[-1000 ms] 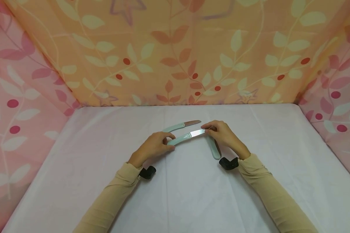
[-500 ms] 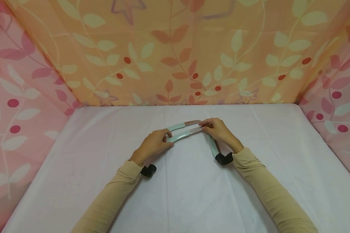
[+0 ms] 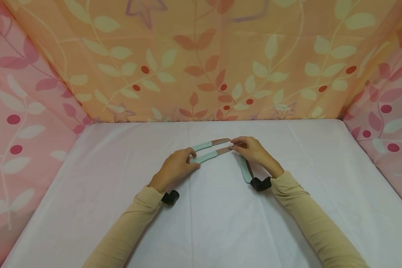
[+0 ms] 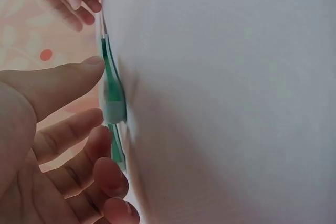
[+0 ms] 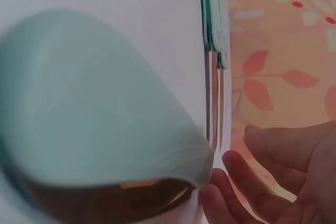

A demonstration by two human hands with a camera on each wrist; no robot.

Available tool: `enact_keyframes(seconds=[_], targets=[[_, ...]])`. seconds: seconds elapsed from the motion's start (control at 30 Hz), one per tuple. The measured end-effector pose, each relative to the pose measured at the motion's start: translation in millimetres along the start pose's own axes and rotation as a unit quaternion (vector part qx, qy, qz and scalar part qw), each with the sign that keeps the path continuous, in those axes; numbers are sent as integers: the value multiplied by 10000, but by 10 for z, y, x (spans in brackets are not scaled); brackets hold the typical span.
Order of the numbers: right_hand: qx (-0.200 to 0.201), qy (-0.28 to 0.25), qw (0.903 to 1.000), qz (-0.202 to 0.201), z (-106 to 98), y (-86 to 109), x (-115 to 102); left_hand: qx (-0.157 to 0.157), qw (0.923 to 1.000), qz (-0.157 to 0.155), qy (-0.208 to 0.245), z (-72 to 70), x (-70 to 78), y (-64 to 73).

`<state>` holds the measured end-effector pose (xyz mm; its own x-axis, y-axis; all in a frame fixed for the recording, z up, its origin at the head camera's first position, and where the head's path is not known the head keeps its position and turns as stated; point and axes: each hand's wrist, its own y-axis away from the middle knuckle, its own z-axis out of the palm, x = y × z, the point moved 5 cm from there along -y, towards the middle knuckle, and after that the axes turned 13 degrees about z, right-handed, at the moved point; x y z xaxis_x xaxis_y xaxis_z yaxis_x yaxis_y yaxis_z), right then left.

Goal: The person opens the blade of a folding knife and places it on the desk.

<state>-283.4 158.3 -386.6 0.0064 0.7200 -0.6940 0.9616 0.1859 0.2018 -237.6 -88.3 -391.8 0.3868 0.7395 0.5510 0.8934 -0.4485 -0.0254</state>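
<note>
Two folding knives with mint-green handles lie unfolded and nearly parallel on the white cloth, blades toward the right. The near folding knife [image 3: 206,156] has its handle end between the thumb and fingers of my left hand [image 3: 176,166], which are spread loosely around it. Just behind lies the far folding knife [image 3: 202,145], its handle end partly hidden by that hand. My right hand [image 3: 252,149] is at the blade tips; in the right wrist view its thumb and fingers stand apart. A third folding knife [image 3: 245,169], folded, lies under the right wrist and looms large in the right wrist view.
The white cloth [image 3: 201,223] covers the table. An orange leaf-patterned curtain [image 3: 201,59] hangs behind its back edge, with pink patterned curtains [image 3: 30,141] at both sides. Black wrist cameras [image 3: 261,184] sit at both cuffs.
The near knife has shifted slightly back and left, toward the far knife, and its blade no longer glints white. My right hand went left with it, then drew back slightly right.
</note>
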Motion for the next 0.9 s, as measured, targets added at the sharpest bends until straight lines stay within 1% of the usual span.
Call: enact_keyframes(seconds=[0.07, 0.17, 0.3, 0.43, 0.57, 0.77, 0.9], targets=[[-33, -11, 10000, -1, -13, 25, 9, 79, 10000, 45, 31, -7, 16, 5], [-82, 5, 10000, 2, -28, 57, 30, 195, 9996, 206, 69, -15, 62, 4], [-182, 65, 9998, 44, -39, 97, 60, 258, 9990, 347, 115, 4, 128, 3], [-320, 200, 9993, 55, -42, 134, 90, 212, 9986, 426, 230, 44, 201, 6], [-446, 279, 9986, -51, -44, 165, 111, 103, 9984, 431, 361, 84, 264, 15], [-526, 441, 9975, -148, -66, 205, 145, -4, 9981, 452, 409, 123, 360, 19], [-552, 605, 9965, -157, -73, 234, 169, -71, 9978, 494, 428, 161, 396, 14]])
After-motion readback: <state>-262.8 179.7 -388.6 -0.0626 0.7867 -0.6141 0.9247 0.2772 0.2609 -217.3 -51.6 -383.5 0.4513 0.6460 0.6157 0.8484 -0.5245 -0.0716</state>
